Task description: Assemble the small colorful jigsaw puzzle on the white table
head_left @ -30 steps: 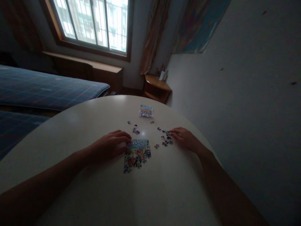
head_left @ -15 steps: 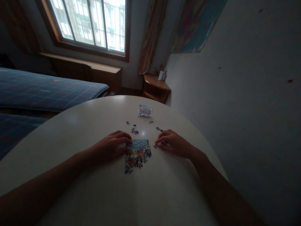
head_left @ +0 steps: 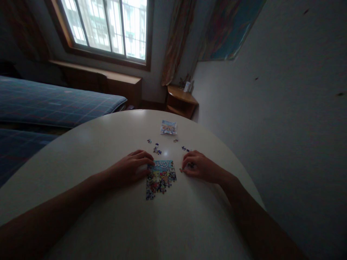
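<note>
A partly assembled jigsaw puzzle (head_left: 160,177) lies flat on the table, its top edge straight and its lower right edge stepped. My left hand (head_left: 137,164) rests at its upper left side, fingers stretched out and fingertips touching the border. To the right of the puzzle, my right hand (head_left: 196,166) has thumb and index finger pinched on a small puzzle piece (head_left: 181,170), low over the table. Another loose piece (head_left: 191,165) lies dark beneath the curled fingers of that hand, partly hidden.
Beyond the puzzle are several loose pieces (head_left: 157,149), with more pieces (head_left: 185,148) by my right fingers. A printed packet (head_left: 168,127) lies farther back on the round white table (head_left: 108,224). A mattress (head_left: 62,104) stands left, a wall (head_left: 284,126) right.
The view has shifted slightly. My right fingers have turned the pinched piece a little, while my left hand stays at the puzzle's edge.
</note>
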A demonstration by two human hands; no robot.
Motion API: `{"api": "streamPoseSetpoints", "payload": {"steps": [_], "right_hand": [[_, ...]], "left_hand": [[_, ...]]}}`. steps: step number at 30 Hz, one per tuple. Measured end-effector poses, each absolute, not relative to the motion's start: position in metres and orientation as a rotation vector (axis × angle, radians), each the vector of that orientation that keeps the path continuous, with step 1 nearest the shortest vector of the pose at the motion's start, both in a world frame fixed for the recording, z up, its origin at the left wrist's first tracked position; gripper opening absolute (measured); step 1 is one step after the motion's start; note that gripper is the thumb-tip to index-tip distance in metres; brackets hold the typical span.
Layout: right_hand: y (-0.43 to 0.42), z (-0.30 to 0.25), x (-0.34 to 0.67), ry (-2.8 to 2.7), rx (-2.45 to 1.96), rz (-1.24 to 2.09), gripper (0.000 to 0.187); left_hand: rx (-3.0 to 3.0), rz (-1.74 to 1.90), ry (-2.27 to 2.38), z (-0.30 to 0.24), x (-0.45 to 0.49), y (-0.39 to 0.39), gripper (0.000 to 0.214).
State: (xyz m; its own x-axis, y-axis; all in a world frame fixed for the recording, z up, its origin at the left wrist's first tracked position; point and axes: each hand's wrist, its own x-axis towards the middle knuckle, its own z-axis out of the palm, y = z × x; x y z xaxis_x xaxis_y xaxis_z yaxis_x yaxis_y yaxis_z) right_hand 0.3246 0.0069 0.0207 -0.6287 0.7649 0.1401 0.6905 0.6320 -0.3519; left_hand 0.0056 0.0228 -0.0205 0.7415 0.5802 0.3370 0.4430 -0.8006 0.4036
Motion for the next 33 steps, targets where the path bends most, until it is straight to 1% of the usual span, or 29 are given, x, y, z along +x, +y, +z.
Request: {"api": "streamPoseSetpoints", "payload": {"steps": [5, 8, 13, 17, 20, 25, 29, 33], "right_hand": [[0.006, 0.021, 0.322, -2.594, -1.176, 0.42, 0.006], [0.005, 0.021, 0.321, -2.589, -1.198, 0.436, 0.008], [0.002, 0.023, 0.319, -2.583, -1.198, 0.55, 0.005], [0.0, 0.025, 0.316, -2.521, -1.126, 0.611, 0.01], [-0.003, 0.024, 0.308, -2.379, -1.152, 0.686, 0.011], [-0.012, 0.022, 0.286, -2.168, -1.259, 0.788, 0.014], [-0.021, 0.024, 0.27, -2.093, -1.261, 0.845, 0.011], [-0.026, 0.023, 0.262, -2.052, -1.203, 0.892, 0.012]], "left_hand": [[2.648, 0.672, 0.791, -0.023, 0.005, 0.023, 0.022], [2.65, 0.662, 0.792, -0.021, 0.005, 0.023, 0.022], [2.647, 0.629, 0.796, -0.019, 0.005, 0.021, 0.022], [2.653, 0.644, 0.801, -0.021, 0.004, 0.023, 0.022], [2.657, 0.714, 0.791, -0.022, 0.007, 0.023, 0.019], [2.508, 0.982, 0.82, -0.018, 0.022, 0.008, 0.021], [2.373, 1.008, 0.845, -0.013, 0.036, -0.009, 0.025], [2.23, 1.022, 0.874, -0.01, 0.044, -0.016, 0.016]]}}
